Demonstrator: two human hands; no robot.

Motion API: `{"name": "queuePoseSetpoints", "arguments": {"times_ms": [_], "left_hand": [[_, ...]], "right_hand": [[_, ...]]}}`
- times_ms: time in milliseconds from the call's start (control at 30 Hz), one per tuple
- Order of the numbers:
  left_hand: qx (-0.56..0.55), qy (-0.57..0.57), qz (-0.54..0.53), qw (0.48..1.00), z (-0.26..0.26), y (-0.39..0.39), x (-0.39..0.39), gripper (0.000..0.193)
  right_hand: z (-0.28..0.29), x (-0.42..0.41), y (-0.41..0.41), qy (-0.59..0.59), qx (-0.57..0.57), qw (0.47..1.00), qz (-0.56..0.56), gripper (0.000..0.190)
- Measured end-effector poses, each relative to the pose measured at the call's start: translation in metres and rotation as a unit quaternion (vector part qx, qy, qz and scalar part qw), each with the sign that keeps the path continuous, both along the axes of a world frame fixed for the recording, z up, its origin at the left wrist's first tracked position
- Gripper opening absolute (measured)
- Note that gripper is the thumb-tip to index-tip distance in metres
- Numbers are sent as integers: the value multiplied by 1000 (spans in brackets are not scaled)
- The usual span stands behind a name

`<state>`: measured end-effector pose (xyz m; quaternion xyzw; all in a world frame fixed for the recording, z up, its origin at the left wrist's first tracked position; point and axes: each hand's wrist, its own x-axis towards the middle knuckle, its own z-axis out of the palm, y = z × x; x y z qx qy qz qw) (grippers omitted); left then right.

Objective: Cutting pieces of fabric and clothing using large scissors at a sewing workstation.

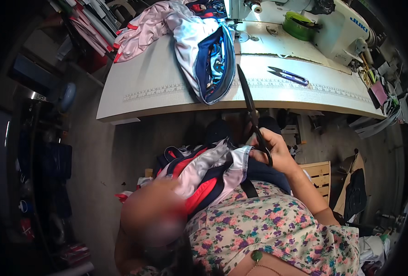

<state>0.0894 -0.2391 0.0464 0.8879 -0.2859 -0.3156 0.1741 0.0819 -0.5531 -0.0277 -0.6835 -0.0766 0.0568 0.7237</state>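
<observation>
My right hand (276,150) grips black-handled fabric shears (248,93), whose long dark blades point up toward the table edge. Beneath those fingers is the serged edge of a pink-white piece (239,162) of a garment. That garment (202,169), in navy, red and pale cloth, lies bunched across the lap. My left hand (152,207) is at the lower left, close to the garment. A heavy blur covers it, so its fingers and anything in them cannot be made out. Some red cloth (122,196) shows beside it.
A Juki sewing machine (342,38) stands on the white table (149,76) ahead. Another pale garment (186,45) hangs over the table's front edge. Thread snips (288,76) and a green round container (297,26) are on the right. A slatted wooden piece (317,179) stands right of the lap.
</observation>
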Motion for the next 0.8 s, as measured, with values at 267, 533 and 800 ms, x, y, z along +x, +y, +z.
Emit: {"name": "queuePoseSetpoints", "arguments": {"times_ms": [267, 533, 800], "left_hand": [[-168, -475, -123, 855, 30, -84, 115, 31], [-184, -383, -101, 899, 1, -99, 21, 12], [-313, -197, -127, 920, 15, -127, 23, 30]], "right_hand": [[1, -20, 3, -33, 3, 996, -77, 24], [18, -17, 11, 8, 127, 992, -22, 41], [25, -20, 11, 0, 97, 976, -196, 24]]}}
